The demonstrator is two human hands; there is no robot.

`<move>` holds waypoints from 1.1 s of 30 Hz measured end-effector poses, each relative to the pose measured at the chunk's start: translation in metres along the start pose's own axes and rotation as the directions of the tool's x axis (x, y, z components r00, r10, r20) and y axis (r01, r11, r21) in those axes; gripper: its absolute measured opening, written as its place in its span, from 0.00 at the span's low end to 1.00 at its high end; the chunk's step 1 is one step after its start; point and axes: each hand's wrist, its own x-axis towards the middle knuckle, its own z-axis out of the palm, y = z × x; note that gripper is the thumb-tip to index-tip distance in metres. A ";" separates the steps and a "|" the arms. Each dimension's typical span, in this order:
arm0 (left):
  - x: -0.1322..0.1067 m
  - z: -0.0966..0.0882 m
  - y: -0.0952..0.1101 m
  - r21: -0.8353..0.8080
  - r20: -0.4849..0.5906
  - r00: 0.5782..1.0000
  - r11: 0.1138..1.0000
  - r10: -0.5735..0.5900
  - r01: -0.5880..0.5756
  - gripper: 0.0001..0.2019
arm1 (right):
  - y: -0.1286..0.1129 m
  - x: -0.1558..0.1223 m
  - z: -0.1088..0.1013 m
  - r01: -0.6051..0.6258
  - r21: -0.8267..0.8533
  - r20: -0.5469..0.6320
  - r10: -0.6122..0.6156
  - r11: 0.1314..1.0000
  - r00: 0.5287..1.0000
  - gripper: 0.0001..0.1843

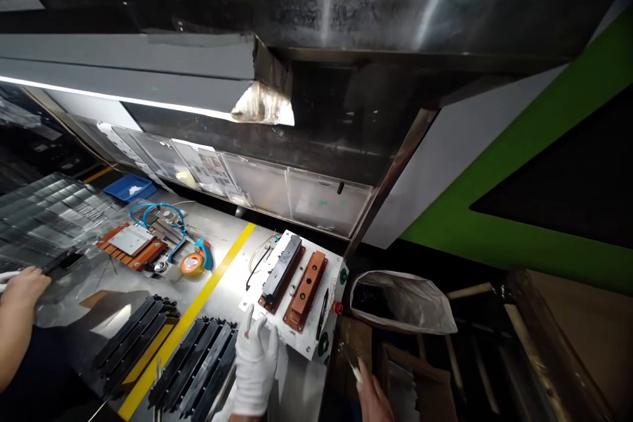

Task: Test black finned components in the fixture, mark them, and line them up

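Down at the bottom middle of the frame, our left hand (pixel 256 359) in a white glove rests with fingers spread loosely, fingertips touching the near edge of the white fixture plate (pixel 316 333); it grips nothing. On that plate, just above the glove, sit two reddish-brown holders side by side: the left one carries a long dark bar (pixel 281 266), the right holder (pixel 306 290) lies bare with holes along its top. Our right hand (pixel 372 395) is bare, low at the bottom edge right of the plate, pinching a small pale scrap (pixel 355 371) between its fingertips; we can't tell what it is.

Left of the glove, two batches of black bars (pixel 195 366) lie on either side of a yellow stripe (pixel 190 326) on the metal table (pixel 232 287). At the far left edge another person's bare hand (pixel 24 287) rests on a clear plastic bag. A roll of orange tape (pixel 192 264) sits mid-left, a blue tray (pixel 129 187) further up.
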 end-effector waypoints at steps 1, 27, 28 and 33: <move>0.025 0.004 0.007 0.046 -0.065 0.990 0.992 0.122 -0.119 0.11 | -0.019 0.019 -0.010 0.077 0.001 -0.009 -0.077 0.997 0.997 0.25; 0.126 0.062 0.011 0.168 0.429 0.901 0.974 0.069 -0.155 0.20 | -0.225 0.208 -0.023 0.357 -0.473 0.228 -0.279 0.806 0.933 0.27; 0.126 0.062 0.011 0.165 0.444 0.893 0.974 0.068 -0.156 0.21 | -0.225 0.209 -0.023 0.355 -0.465 0.225 -0.279 0.811 0.933 0.27; 0.133 0.059 0.013 0.154 0.567 0.824 0.979 0.021 -0.131 0.25 | -0.227 0.210 -0.021 0.335 -0.475 0.203 -0.269 0.814 0.941 0.27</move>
